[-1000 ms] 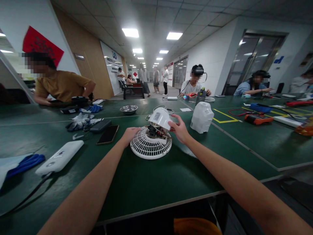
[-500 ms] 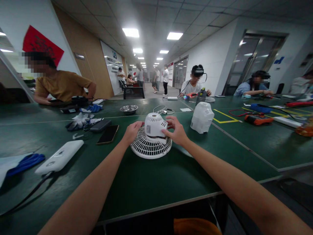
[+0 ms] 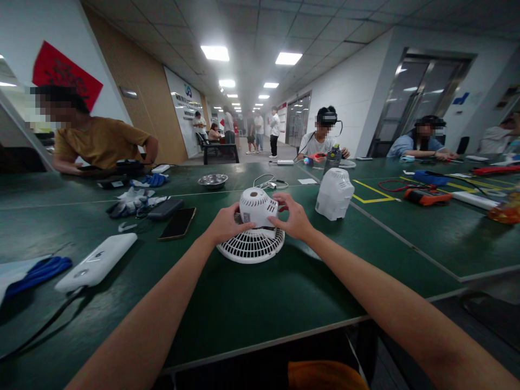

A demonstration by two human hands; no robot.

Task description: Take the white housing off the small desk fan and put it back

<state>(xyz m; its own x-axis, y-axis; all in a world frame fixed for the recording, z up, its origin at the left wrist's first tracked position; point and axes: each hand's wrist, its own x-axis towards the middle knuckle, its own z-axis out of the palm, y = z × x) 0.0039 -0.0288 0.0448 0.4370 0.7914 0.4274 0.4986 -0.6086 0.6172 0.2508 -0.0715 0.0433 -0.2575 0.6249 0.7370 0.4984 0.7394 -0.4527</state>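
Note:
A white fan motor housing (image 3: 257, 208) with vent slots and a round hole on top sits over a round white fan grille (image 3: 252, 250), which lies on the green table. My left hand (image 3: 226, 223) grips the housing from the left, its thumb across the front near a small label. On the other side my right hand (image 3: 293, 218) holds the housing with thumb and fingers at the vented edge. A dark gap shows along the housing's lower front. To the right, apart from my hands, stands a whitish translucent plastic part (image 3: 335, 195).
Left of my hands lie a phone (image 3: 177, 223), a white power bank (image 3: 96, 261), a dark case (image 3: 166, 209) and gloves (image 3: 136, 201). Behind are a metal bowl (image 3: 213, 181) and a white cable (image 3: 266, 181). An orange multimeter (image 3: 428, 196) lies right. Co-workers sit across the table.
My left hand has closed further around the housing, its thumb now across the front. The housing looks slightly tilted toward me. My right hand stays on its side.

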